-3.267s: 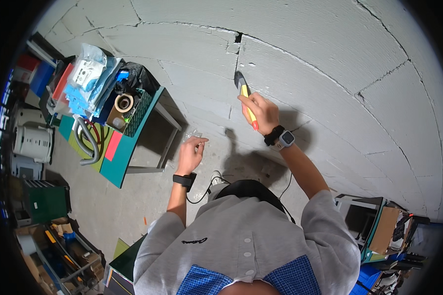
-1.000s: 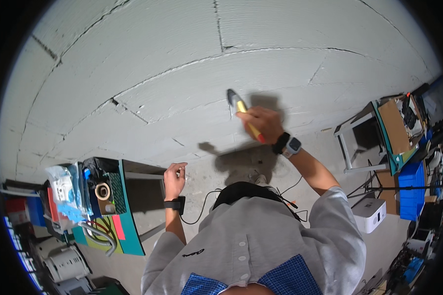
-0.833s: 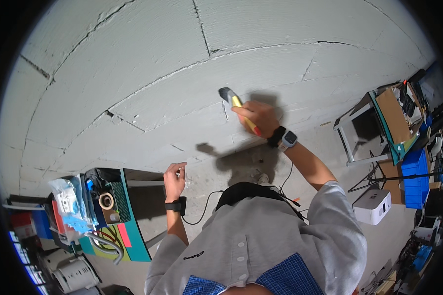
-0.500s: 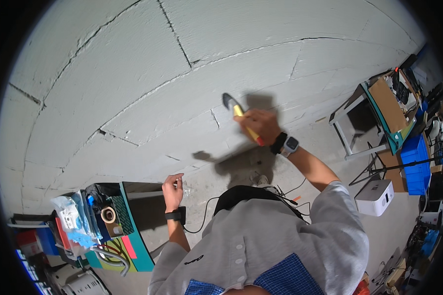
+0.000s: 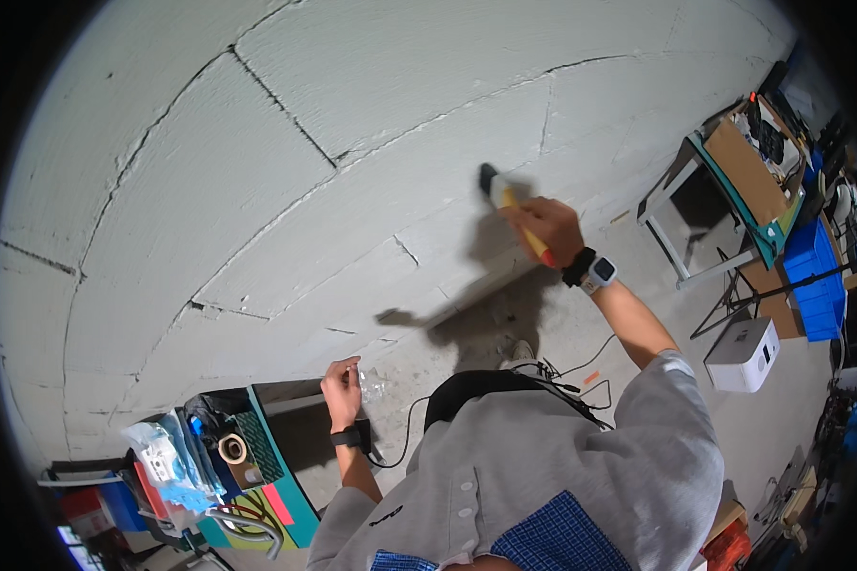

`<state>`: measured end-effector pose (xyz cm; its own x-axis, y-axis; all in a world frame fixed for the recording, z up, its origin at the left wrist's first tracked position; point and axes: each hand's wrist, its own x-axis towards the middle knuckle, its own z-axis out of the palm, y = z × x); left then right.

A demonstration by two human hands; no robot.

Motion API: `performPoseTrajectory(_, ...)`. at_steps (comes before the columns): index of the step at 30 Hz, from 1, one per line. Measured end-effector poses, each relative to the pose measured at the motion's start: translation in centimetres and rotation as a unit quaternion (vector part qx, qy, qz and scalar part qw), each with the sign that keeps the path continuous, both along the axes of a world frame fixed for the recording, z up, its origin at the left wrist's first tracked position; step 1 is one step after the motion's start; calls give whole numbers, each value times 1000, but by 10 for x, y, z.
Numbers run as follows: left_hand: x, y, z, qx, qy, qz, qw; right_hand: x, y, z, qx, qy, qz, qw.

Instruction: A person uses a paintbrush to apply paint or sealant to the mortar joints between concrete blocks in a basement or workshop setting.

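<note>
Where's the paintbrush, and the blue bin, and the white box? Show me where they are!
Paintbrush (image 5: 509,199): head view, on the yellow handle.
Blue bin (image 5: 822,320): head view, on its plastic wall.
White box (image 5: 733,362): head view, on its casing.

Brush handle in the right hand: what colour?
The brush handle is yellow, with red at its end. It shows best in the head view.

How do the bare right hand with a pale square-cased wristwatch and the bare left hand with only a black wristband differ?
The right hand grips a dark-bristled brush with a yellow-and-red handle; the left hand shows no tool, its fingers loosely bent.
The right hand sits higher in the picture, the left hand lower, near the teal tabletop.
Both are bare, with a black band at each wrist.
</note>
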<state>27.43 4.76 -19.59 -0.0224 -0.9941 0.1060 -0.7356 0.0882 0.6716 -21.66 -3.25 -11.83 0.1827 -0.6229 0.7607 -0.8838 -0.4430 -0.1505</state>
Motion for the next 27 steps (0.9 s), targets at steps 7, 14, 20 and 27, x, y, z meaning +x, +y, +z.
performPoseTrajectory(7, -18, -11, 23, 4, 11, -2, 1000, -33, -13, -5, 14, 11, -31, 999)
performPoseTrajectory(14, -14, -8, 14, 8, -25, -24, 999, -38, 0, 6, 17, -26, -66, 997)
performPoseTrajectory(20, -24, -18, 18, 18, 12, -15, 1000, -55, 1, 5, 8, -35, -66, 997)
performPoseTrajectory(27, 7, -4, -13, 6, 23, 11, 1000, -61, 52, 15, 29, -156, -164, 974)
